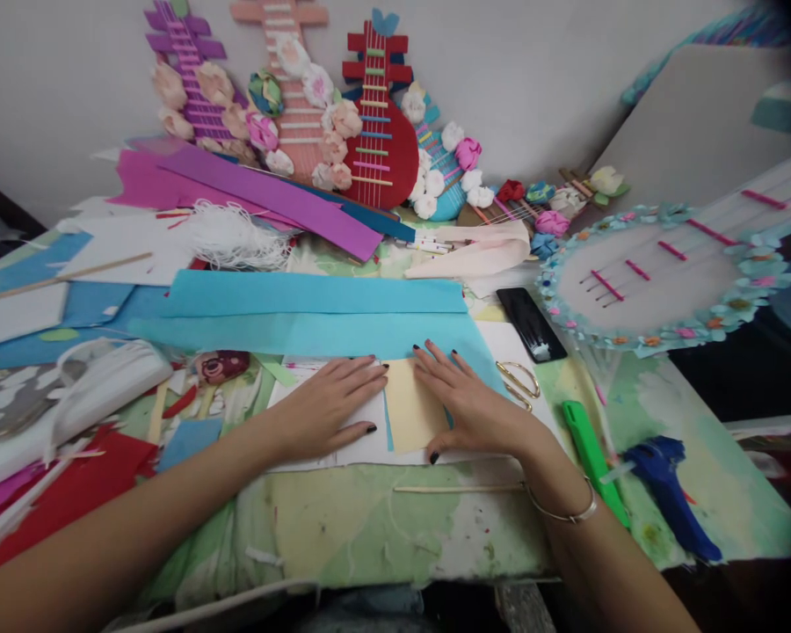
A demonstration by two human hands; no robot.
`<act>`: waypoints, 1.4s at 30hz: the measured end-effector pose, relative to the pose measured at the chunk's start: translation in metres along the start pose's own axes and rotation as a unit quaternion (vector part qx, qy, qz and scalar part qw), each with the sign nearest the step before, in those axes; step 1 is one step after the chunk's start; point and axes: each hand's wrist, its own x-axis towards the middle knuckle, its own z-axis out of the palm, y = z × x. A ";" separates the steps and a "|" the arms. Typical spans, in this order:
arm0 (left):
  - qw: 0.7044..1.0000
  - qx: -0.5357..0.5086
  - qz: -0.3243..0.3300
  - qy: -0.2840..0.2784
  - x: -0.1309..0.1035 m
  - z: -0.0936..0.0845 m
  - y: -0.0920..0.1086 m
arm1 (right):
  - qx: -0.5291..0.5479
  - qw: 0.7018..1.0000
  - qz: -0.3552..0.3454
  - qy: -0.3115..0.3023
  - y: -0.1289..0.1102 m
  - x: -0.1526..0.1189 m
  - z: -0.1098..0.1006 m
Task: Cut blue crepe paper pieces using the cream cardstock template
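The work on the cream paper (417,409) looks early: the piece lies flat on a white sheet (362,455) at the middle of the table (336,532), with a thin blue edge (388,424) showing along its left side, and no fold or decoration appears on it. By contrast, the red lute-shaped craft (402,154) leaning at the wall is strung and barred (its companions carry paper flowers as well). The gold-handled scissors (520,382) and the blue glue gun (665,483) lie to the right, both out of the hands. The left hand (333,400) is palm down on the white sheet, fingers extended toward the cream paper, its index fingertip at that paper's left edge. The right hand (471,400) slants in from the other side, fingers spread, their tips by the turquoise paper (316,334) and the thumb near the cream paper's lower edge. Neither hand is clenched or grasping anything; how firmly the right palm presses is hard to tell from above.
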 end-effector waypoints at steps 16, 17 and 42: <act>1.000 -0.005 -0.014 0.027 -0.001 0.000 0.000 | 0.055 0.996 0.015 -0.064 -0.001 -0.005 -0.004; 1.000 0.000 -0.013 0.027 -0.001 0.000 0.000 | 0.054 0.997 0.011 -0.062 -0.002 -0.006 -0.004; 0.999 0.009 -0.028 0.038 0.003 -0.001 0.002 | 0.251 0.918 0.022 0.308 -0.003 -0.016 -0.019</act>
